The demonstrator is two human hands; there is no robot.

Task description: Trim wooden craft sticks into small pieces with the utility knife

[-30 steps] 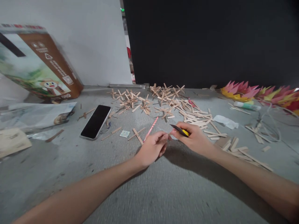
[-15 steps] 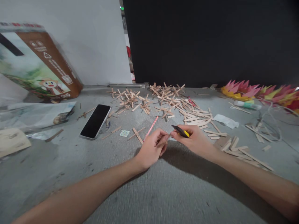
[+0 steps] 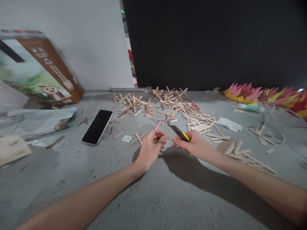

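Observation:
My left hand [image 3: 153,147] pinches one end of a short wooden stick [image 3: 169,139] above the grey table. My right hand [image 3: 195,143] is closed around a black and yellow utility knife [image 3: 181,134], its blade end pointing up and left. The right fingertips touch the other end of the stick. Behind my left hand, a red and white striped straw [image 3: 158,124] lies partly hidden. Crossed wooden sticks [image 3: 138,138] and a small patterned packet [image 3: 127,138] lie left of that hand.
A phone [image 3: 97,127] lies at the left, near a plastic bag [image 3: 40,121] and a brown printed box [image 3: 59,70]. Piles of wooden sticks [image 3: 199,121] spread behind my hands. Pink and yellow paper shapes [image 3: 244,93], a glue tube [image 3: 250,108] and a cable [image 3: 284,127] are at the right.
My hands have drawn slightly apart, exposing the short stick between them. The knife has tilted, showing more of its yellow body. The view has shifted slightly.

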